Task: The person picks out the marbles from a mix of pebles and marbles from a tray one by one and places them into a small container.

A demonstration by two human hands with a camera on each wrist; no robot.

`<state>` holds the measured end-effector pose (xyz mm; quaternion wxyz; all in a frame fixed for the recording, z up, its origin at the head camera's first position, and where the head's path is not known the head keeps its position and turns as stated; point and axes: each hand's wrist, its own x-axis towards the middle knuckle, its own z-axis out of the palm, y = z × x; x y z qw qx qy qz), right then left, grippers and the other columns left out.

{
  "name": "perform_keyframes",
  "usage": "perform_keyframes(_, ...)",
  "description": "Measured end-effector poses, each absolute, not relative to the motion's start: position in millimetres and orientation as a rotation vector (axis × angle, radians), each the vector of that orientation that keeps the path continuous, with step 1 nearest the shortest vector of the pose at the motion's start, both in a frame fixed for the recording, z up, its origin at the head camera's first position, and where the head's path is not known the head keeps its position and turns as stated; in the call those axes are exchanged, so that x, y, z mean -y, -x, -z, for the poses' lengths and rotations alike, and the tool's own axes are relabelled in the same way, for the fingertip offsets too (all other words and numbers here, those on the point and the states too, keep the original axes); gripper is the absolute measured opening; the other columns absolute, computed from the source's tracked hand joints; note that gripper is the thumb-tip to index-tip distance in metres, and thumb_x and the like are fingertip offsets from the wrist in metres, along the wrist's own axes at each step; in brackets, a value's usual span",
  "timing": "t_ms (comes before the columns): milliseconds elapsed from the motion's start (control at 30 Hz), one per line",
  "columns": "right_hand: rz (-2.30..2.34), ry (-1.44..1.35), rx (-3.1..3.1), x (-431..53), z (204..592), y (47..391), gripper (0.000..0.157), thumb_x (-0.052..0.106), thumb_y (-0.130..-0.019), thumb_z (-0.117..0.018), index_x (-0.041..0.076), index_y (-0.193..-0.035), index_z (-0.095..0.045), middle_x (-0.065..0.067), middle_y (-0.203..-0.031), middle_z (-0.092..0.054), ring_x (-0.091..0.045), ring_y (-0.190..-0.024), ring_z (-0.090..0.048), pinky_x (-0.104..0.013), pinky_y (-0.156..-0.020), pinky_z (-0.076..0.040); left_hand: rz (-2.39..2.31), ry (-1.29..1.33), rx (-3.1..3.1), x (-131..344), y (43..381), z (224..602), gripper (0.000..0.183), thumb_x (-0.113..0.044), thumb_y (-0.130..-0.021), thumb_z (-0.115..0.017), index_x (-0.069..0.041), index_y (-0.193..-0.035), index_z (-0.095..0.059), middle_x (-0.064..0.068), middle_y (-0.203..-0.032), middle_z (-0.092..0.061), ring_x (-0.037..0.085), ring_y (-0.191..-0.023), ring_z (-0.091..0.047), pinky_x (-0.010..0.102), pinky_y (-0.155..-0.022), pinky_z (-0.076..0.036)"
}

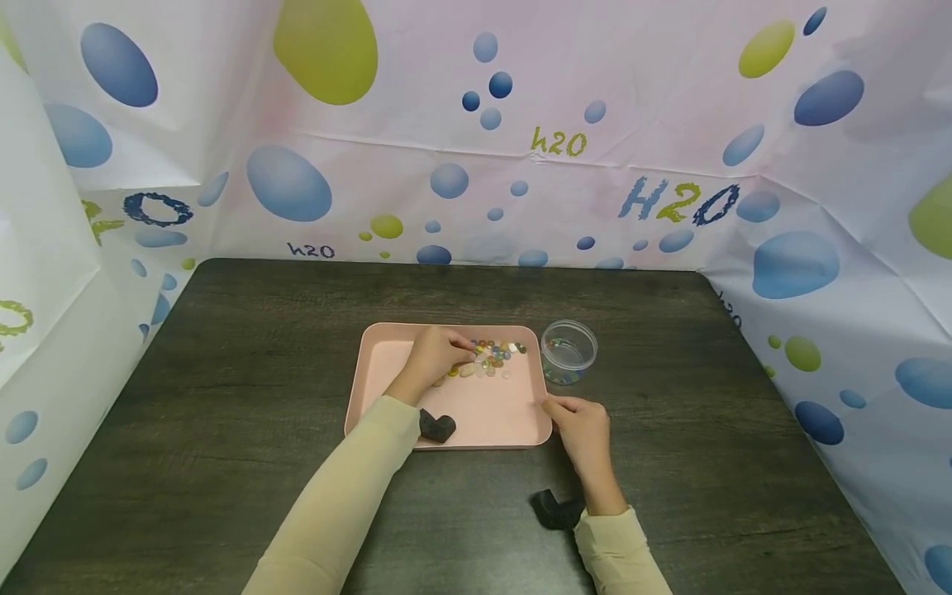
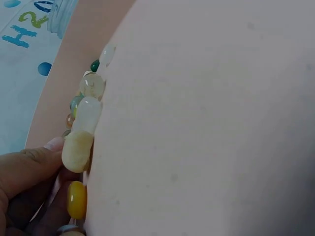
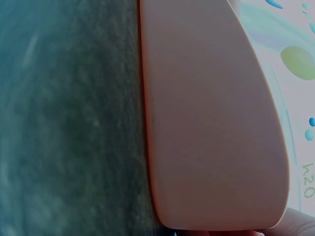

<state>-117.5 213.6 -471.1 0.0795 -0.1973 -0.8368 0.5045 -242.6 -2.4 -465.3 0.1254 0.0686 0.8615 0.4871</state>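
Observation:
A pink tray (image 1: 491, 417) lies on the dark table, with several smooth pebbles (image 1: 494, 355) heaped in its back right part. My left hand (image 1: 437, 355) reaches into the tray at the left side of this heap. In the left wrist view its thumb (image 2: 34, 164) is right at a cream pebble (image 2: 77, 152), and the other fingers are beside a yellow pebble (image 2: 77, 200). I cannot tell whether a pebble is between the fingertips. My right hand (image 1: 583, 426) grips the tray's right rim near the front corner.
A clear round tub (image 1: 568, 351) with some small coloured pieces in it stands just right of the tray. Each wrist carries a black camera mount; the left mount (image 1: 436, 426) hangs over the tray's front rim. A bubble-printed curtain (image 1: 476, 207) borders the table behind and at both sides.

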Motion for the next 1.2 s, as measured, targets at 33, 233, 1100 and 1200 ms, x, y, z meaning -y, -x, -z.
perform_keyframes(33,-1.508,0.586,2.505,-213.4,471.3,117.2,0.020,0.014,-0.086,-0.073,-0.002,-0.095,-0.079,-0.017,-0.087,-0.077,0.000,-0.058,-0.060,-0.015,-0.054,-0.048,-1.416,-0.197,-2.511,3.0,242.8,465.5,0.009,-0.017,-0.086,-0.079,-0.013,-0.094,-0.081,0.006,-0.103,-0.076,0.018,-0.086,-0.066,0.026,-0.070,-0.052)
perform_keyframes(233,-1.526,0.583,2.497,-211.6,470.4,116.2,0.020,0.014,-0.086,-0.073,-0.003,-0.095,-0.079,-0.017,-0.086,-0.077,0.000,-0.057,-0.060,-0.015,-0.054,-0.048,-1.427,-0.176,-2.495,5.3,243.1,462.3,0.010,-0.020,-0.088,-0.077,-0.015,-0.094,-0.082,0.004,-0.092,-0.075,0.014,-0.065,-0.053,0.025,-0.056,-0.043)
perform_keyframes(1100,-1.517,0.585,2.500,-209.9,468.8,113.4,0.021,0.015,-0.086,-0.073,-0.003,-0.095,-0.079,-0.018,-0.088,-0.077,-0.001,-0.059,-0.061,-0.015,-0.055,-0.048,-1.510,-0.337,-2.518,-45.1,239.7,428.7,0.015,-0.025,-0.091,-0.074,-0.015,-0.099,-0.081,0.007,-0.093,-0.077,0.024,-0.071,-0.067,0.025,-0.057,-0.048)
perform_keyframes(1200,-1.513,0.586,2.503,-210.1,469.4,113.1,0.020,0.015,-0.086,-0.074,-0.003,-0.095,-0.079,-0.019,-0.090,-0.077,0.000,-0.060,-0.061,-0.015,-0.055,-0.048,-1.537,-0.363,-2.502,-58.3,235.1,424.8,0.015,-0.024,-0.093,-0.072,-0.015,-0.101,-0.081,0.007,-0.095,-0.077,0.020,-0.058,-0.060,0.022,-0.050,-0.043)
